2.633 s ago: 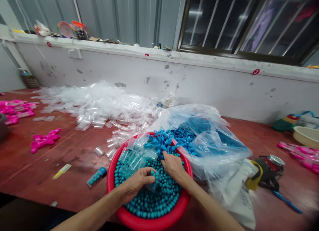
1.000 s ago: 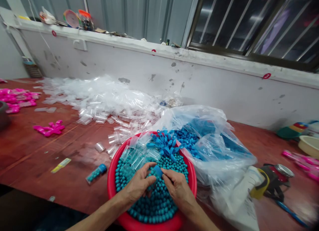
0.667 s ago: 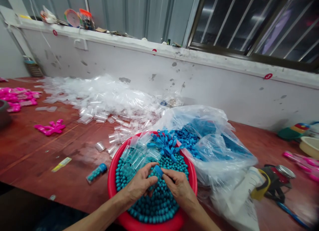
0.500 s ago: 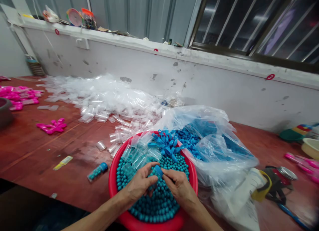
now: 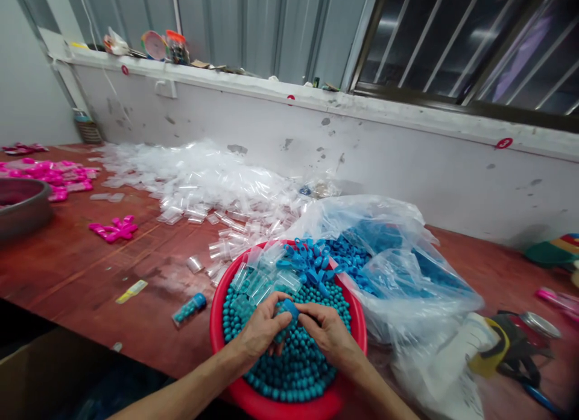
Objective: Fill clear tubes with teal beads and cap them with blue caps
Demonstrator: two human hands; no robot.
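Over a red basin (image 5: 218,311) of teal beads (image 5: 294,375), my left hand (image 5: 260,329) is closed around a small clear tube (image 5: 281,334) with beads inside. A blue cap (image 5: 289,309) sits at the tube's upper end. The fingertips of my right hand (image 5: 330,335) pinch the cap's right side; the fingers partly hide tube and cap. Empty clear tubes (image 5: 266,284) and loose blue caps (image 5: 312,260) lie on the beads at the basin's far side. A capped tube of beads (image 5: 189,309) rests on the table to the left.
Clear tubes are heaped (image 5: 203,172) along the wall. A plastic bag (image 5: 407,275) of blue caps lies right of the basin. Leftward are pink pieces (image 5: 115,228), a yellow-and-clear piece (image 5: 131,291) and a grey tub (image 5: 27,218). A strapped object with a metal lid (image 5: 540,324) is at right.
The view has shifted, so the scene sits farther right. Both hands stay together over the basin at the capped tube, with only a slight change in finger position.
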